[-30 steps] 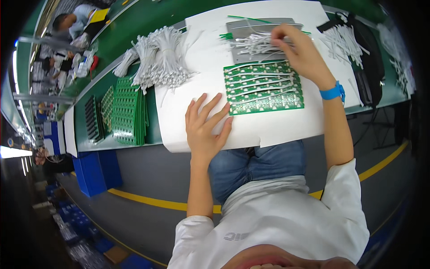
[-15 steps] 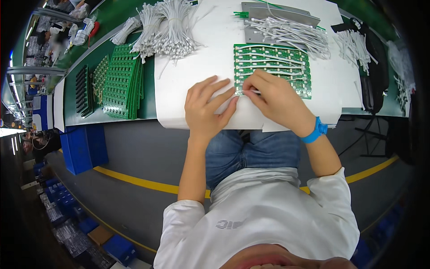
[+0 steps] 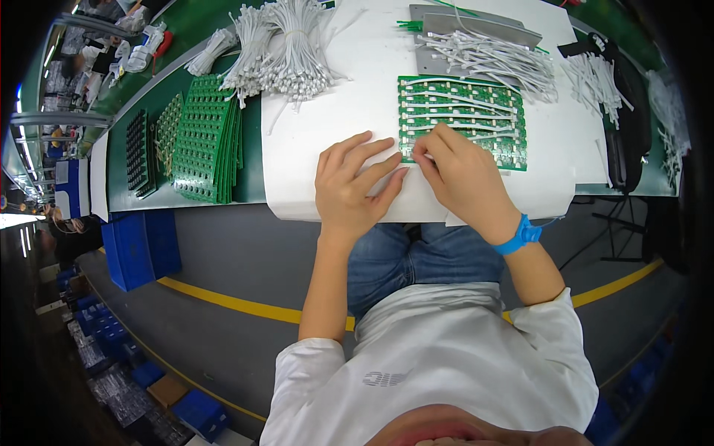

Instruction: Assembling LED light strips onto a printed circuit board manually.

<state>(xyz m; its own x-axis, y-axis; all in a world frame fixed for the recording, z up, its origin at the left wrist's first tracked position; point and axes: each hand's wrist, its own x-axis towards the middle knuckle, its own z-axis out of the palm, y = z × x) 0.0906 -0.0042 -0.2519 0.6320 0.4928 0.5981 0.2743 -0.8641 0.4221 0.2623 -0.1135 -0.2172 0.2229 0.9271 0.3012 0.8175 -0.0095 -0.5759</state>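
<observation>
A green circuit board (image 3: 513, 154) lies on the white sheet (image 3: 297, 163) covering the bench, with several white cables (image 3: 461, 99) running across it in rows. Over its lower part, my right hand (image 3: 470, 177) pinches thumb and fingers together at the lower left corner. A white cable is in that pinch, mostly hidden by the fingers. My left hand (image 3: 351, 182) rests on the sheet just left of the board, fingers spread and holding nothing. Its index fingertip and thumb come close to the same corner. A blue band circles my right wrist.
Bundled white cables (image 3: 294, 59) lie beyond my left hand. More cables (image 3: 494, 59) are heaped on grey metal plates (image 3: 439, 16) behind the board. Stacked green boards (image 3: 197, 137) stand at left, above a blue bin (image 3: 141, 249). A black bag-like object (image 3: 626, 141) is at right.
The view has shifted slightly, so the bench sits a little further right and lower. My right fingers have closed over the cable that showed between them. My left hand stays beside the board.
</observation>
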